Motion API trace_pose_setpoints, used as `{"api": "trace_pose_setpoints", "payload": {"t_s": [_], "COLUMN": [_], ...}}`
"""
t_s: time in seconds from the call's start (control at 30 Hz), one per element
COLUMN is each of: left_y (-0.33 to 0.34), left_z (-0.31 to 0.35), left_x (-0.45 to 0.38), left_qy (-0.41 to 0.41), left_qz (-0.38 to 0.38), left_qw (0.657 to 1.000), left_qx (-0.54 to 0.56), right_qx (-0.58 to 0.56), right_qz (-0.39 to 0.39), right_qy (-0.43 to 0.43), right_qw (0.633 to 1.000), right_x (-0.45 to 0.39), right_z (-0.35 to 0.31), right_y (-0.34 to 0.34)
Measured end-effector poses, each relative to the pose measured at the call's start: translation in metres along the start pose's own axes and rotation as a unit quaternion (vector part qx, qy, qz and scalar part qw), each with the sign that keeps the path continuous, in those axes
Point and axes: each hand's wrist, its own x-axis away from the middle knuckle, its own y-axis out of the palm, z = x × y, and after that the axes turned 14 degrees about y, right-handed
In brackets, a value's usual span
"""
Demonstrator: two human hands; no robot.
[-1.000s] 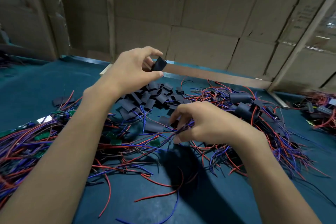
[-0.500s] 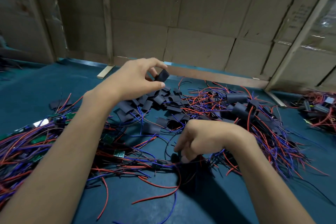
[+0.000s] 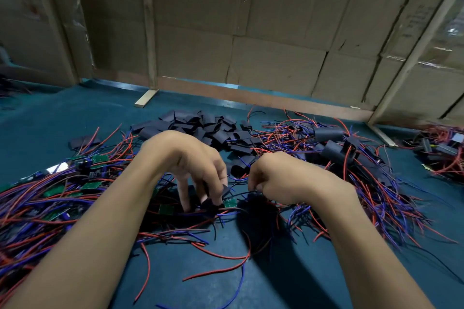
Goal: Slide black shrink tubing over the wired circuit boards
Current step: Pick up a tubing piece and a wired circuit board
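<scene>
My left hand (image 3: 198, 165) is down over the wire pile and pinches a short piece of black shrink tubing (image 3: 224, 191) between thumb and fingers. Just below it lies a small green circuit board (image 3: 230, 203) with red and blue wires. My right hand (image 3: 276, 180) is curled beside it and grips a bundle of wires (image 3: 241, 193) that lead to that board. A heap of loose black tubing pieces (image 3: 200, 125) lies behind both hands. More wired green boards (image 3: 90, 184) lie in the tangle at the left.
The work surface is a teal mat (image 3: 276, 283). Boards with tubing on them (image 3: 329, 143) are piled at the right, and another wire pile (image 3: 442, 150) sits at the far right. Cardboard walls (image 3: 251, 32) and a wooden strip (image 3: 276, 100) close the back.
My left hand has come down from above the tubing heap, carrying the black tubing piece to the board. My right hand has gathered wires and shifted slightly toward the left hand.
</scene>
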Motion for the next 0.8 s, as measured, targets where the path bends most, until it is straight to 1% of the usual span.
{"api": "trace_pose_setpoints", "payload": {"t_s": [0.07,0.13,0.3,0.33,0.4,0.47,0.5,0.53,0.6,0.67,0.73,0.8], "left_y": [0.003,0.006,0.014,0.015,0.017,0.019,0.02,0.02,0.018,0.011,0.002,-0.005], "left_z": [0.004,0.007,0.008,0.009,0.01,0.013,0.014,0.016,0.019,0.022,0.024,0.025], "left_x": [-0.002,-0.005,-0.009,-0.01,-0.009,-0.009,-0.009,-0.008,-0.005,0.0,0.008,0.017], "left_qy": [-0.006,-0.022,-0.065,-0.07,-0.078,-0.086,-0.087,-0.086,-0.067,-0.016,0.058,0.141], "left_qz": [-0.01,-0.016,-0.02,-0.013,-0.003,-0.002,-0.002,-0.001,0.014,0.047,0.106,0.189], "left_qw": [1.0,0.999,0.995,0.994,0.992,0.991,0.99,0.99,0.99,0.992,0.989,0.97], "left_qx": [-0.011,-0.033,-0.077,-0.084,-0.097,-0.104,-0.108,-0.112,-0.123,-0.118,-0.085,-0.061], "right_qx": [-0.015,-0.044,-0.176,-0.195,-0.218,-0.248,-0.278,-0.32,-0.421,-0.517,-0.606,-0.684], "right_qz": [0.006,0.038,0.101,0.129,0.22,0.316,0.351,0.371,0.364,0.342,0.324,0.295], "right_qy": [0.003,-0.007,-0.02,-0.016,-0.004,-0.005,-0.018,-0.036,-0.076,-0.109,-0.126,-0.137], "right_qw": [1.0,0.998,0.979,0.972,0.951,0.916,0.894,0.871,0.827,0.777,0.716,0.652], "right_x": [0.002,0.002,0.003,0.003,0.005,0.009,0.012,0.014,0.02,0.026,0.031,0.034], "right_z": [0.001,0.004,0.022,0.026,0.035,0.041,0.044,0.046,0.049,0.046,0.042,0.039], "right_y": [-0.001,-0.005,-0.016,-0.018,-0.023,-0.03,-0.033,-0.036,-0.043,-0.048,-0.052,-0.055]}}
